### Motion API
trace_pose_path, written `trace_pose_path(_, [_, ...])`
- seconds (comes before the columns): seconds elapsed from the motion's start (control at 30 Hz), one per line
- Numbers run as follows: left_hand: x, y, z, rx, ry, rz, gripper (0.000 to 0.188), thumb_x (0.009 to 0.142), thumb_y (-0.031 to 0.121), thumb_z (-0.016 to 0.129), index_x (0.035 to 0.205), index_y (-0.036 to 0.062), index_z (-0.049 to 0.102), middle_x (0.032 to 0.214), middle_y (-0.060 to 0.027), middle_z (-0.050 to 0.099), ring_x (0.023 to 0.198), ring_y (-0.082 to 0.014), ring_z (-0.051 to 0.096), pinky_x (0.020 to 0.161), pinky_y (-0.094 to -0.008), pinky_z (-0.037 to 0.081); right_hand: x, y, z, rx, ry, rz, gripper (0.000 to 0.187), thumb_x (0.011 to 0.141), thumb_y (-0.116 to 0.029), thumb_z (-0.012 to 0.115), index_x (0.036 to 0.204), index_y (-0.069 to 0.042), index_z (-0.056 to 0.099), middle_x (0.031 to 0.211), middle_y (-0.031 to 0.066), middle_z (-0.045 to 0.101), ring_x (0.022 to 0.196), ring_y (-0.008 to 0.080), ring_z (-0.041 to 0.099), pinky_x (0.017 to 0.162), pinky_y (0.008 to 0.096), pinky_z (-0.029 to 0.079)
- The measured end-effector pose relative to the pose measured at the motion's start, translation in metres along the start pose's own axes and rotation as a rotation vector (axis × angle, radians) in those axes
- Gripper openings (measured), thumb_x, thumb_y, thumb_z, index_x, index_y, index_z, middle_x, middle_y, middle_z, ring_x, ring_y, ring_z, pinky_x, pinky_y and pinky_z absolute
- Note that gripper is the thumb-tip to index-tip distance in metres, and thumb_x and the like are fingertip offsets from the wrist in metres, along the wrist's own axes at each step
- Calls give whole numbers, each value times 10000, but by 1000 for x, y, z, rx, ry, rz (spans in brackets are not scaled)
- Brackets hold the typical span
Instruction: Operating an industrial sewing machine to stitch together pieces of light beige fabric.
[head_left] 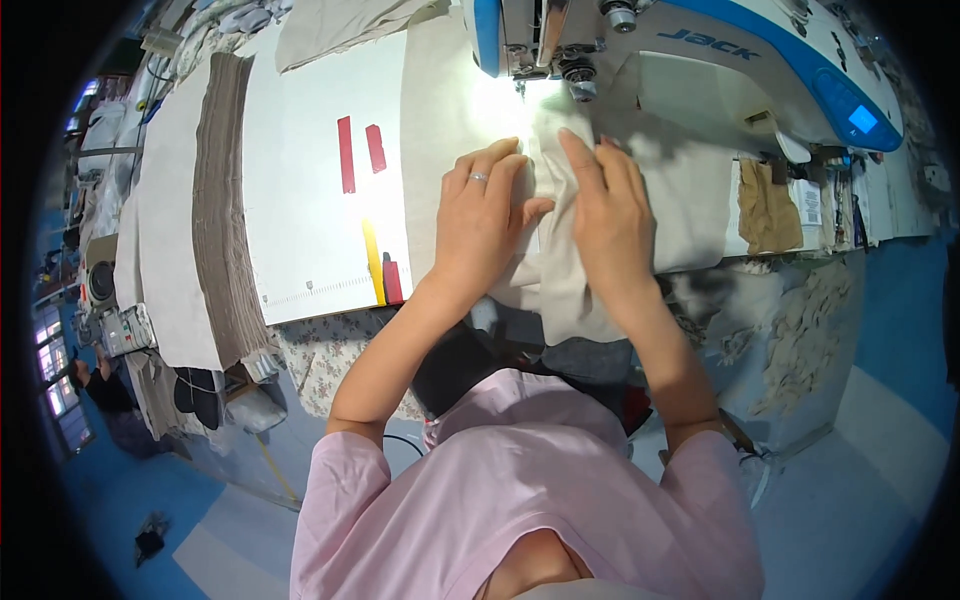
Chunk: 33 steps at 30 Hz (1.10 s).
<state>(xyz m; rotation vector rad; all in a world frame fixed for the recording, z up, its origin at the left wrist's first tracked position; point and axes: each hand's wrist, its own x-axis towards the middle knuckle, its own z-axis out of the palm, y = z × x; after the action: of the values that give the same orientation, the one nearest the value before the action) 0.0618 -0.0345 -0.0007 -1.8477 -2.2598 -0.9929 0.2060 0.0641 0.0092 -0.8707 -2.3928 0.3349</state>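
Observation:
A beige fabric piece (555,270) lies under the sewing machine's needle area (522,88), creased into folds between my hands, its near end hanging over the table edge. My left hand (480,220), with a ring on one finger, rests on the cloth left of the folds. Its fingers are bent forward toward the needle, and the thumb points right, apart from them. My right hand (610,215) lies on the cloth to the right, fingers stretched forward and its thumb hidden. A bright lamp glow washes out the cloth around the needle.
The white and blue sewing machine (700,45) spans the upper right. Left on the table are red strips (346,155), a yellow strip (373,262) and a stack of brown-grey cloth (222,200). Brown paper (768,208) lies at the right. Another person (105,388) is far left.

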Motion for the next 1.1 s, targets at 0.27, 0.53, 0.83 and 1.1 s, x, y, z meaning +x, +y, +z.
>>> trace_pose_path(0.27, [-19,11,-5,196,-146,14,535,974,230,663,1450,8,561,1579,-135,493,1457,-335,445,1219,-517,312,-8,-3,-12,28,-147,-23,543,929,-177,675,1422,14,552,1426,229,533,1351,458,493,1159,595,357])
trace_pose_path(0.53, [-15,13,-3,177,-199,-55,539,1013,171,598,1529,55,491,1629,-91,441,1526,-302,371,1268,-560,209,-7,6,2,-134,-219,-99,688,898,-202,678,1488,75,458,1566,273,403,1489,493,329,1236,664,201])
trace_pose_path(0.83, [7,3,3,189,-151,-39,485,1029,159,584,1501,67,522,1546,-127,509,1507,-324,398,1255,-599,208,17,20,15,-100,-178,-102,638,909,-160,646,1470,88,473,1570,271,412,1493,465,349,1249,630,205])
trace_pose_path(1.1, [31,-20,6,83,-91,-51,436,983,163,675,1392,38,592,1444,-190,549,1406,-382,476,1226,-626,243,37,26,31,-96,-97,-117,618,897,-164,658,1436,95,502,1510,255,469,1456,446,389,1234,626,239])
